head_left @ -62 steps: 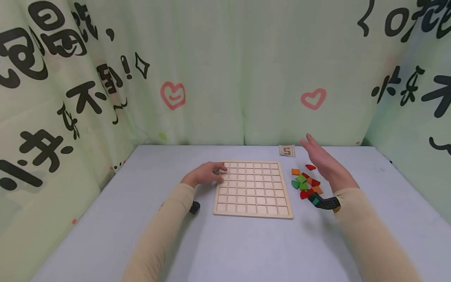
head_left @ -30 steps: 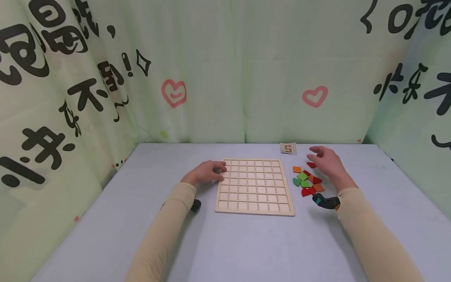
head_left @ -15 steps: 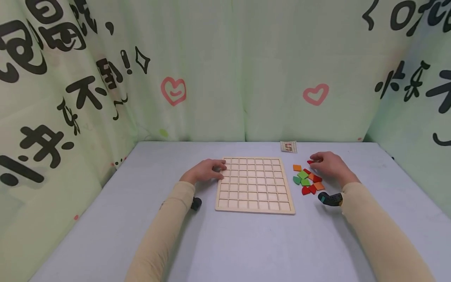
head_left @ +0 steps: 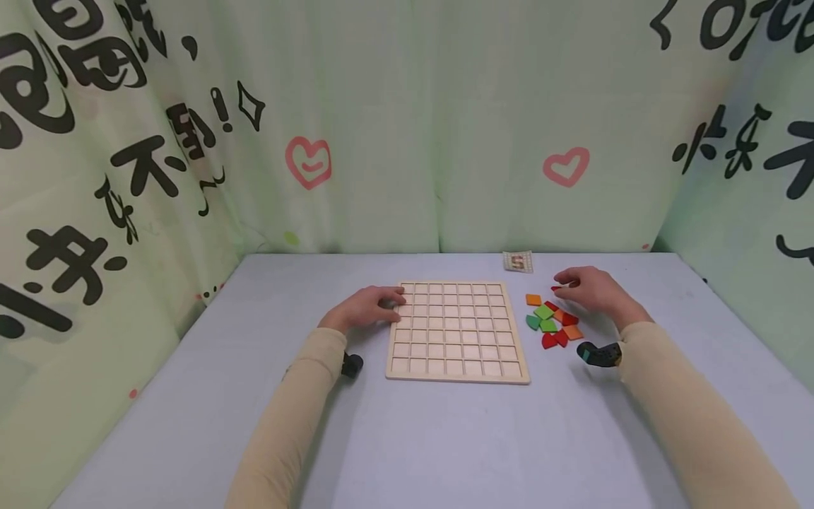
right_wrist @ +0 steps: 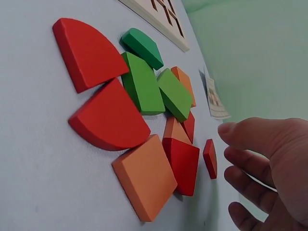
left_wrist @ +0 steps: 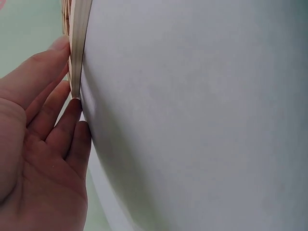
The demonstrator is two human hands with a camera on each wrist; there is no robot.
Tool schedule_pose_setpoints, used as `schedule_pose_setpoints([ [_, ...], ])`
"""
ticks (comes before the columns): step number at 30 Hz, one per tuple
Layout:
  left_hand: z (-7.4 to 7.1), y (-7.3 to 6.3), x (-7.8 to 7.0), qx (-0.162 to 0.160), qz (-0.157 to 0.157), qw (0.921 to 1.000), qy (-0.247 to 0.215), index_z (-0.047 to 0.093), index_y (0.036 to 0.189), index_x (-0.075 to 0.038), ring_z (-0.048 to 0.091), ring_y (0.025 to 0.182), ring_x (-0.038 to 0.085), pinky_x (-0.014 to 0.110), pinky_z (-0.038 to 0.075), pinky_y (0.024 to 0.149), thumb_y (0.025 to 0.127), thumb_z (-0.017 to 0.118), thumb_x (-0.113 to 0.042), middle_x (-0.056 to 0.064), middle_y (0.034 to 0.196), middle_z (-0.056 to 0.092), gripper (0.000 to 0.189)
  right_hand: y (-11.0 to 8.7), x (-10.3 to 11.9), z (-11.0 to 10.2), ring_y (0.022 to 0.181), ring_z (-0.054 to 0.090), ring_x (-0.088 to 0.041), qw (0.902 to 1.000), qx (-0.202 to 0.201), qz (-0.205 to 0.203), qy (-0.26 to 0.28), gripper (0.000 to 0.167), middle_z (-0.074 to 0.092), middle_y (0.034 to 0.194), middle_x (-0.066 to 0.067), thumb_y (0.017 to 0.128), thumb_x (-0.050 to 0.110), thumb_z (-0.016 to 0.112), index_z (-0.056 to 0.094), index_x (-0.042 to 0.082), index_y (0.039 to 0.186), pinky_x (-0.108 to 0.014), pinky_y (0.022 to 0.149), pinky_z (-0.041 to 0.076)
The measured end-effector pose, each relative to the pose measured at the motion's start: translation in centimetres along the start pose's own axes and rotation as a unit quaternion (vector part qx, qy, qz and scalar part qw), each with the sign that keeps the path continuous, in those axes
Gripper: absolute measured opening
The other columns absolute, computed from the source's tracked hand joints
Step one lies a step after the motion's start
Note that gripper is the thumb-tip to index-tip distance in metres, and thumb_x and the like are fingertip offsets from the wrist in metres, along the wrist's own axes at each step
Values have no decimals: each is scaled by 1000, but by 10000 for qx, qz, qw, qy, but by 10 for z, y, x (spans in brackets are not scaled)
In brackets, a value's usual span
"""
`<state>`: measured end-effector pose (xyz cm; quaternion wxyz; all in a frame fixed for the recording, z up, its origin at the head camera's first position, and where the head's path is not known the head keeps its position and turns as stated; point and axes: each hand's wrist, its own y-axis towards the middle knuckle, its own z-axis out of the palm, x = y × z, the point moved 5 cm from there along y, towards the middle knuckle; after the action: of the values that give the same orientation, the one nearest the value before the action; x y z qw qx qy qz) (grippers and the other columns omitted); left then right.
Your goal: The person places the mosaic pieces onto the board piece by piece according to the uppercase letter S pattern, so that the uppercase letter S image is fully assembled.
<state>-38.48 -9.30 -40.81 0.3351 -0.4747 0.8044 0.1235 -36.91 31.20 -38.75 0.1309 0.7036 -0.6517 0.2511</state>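
Note:
At the left edge of a wooden grid board [head_left: 458, 332] is my left hand [head_left: 364, 309], its thumb and fingers spread and touching the rim. The left wrist view shows fairly straight fingertips against the side of the board [left_wrist: 77, 57]. To the right, my right hand [head_left: 594, 291] hovers over the far end of a group of coloured wooden pieces. Its fingers are loosely bent with nothing between them. Right by its fingertips a red piece [right_wrist: 210, 159] lies on the table. Nearer are red quarter-round pieces [right_wrist: 110, 118], an orange square [right_wrist: 147, 177] and green pieces [right_wrist: 143, 84].
A small printed packet [head_left: 518, 261] lies at the back of the white table [head_left: 432, 445], behind the pieces. Pale green curtains [head_left: 394, 127] with black writing and pink hearts hang around the table. Each wrist wears a black camera [head_left: 599, 355].
My right hand has come down from a raised, flat pose to the far red piece, its fingers now bent. My left hand stays at the board's edge. The pieces look unmoved.

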Motion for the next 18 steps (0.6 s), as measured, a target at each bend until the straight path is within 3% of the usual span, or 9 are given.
schedule_pose_setpoints([
  [14,0,-1,1,-28,109,9999,23,65,127,-12,29,145,22,39,24,117,90,71,-19,-3,151,43,38,5,9,5,112,50,-42,9993,95,-309,-160,51,55,125,-29,95,21,63,49,-8,135,-54,95,47],
  [18,0,0,1,-13,123,9999,50,65,127,-12,28,145,21,39,24,117,90,71,-19,-3,151,43,38,6,6,6,112,50,-43,9992,-36,-304,-242,49,54,125,-29,95,19,63,50,-8,134,-53,94,48],
])
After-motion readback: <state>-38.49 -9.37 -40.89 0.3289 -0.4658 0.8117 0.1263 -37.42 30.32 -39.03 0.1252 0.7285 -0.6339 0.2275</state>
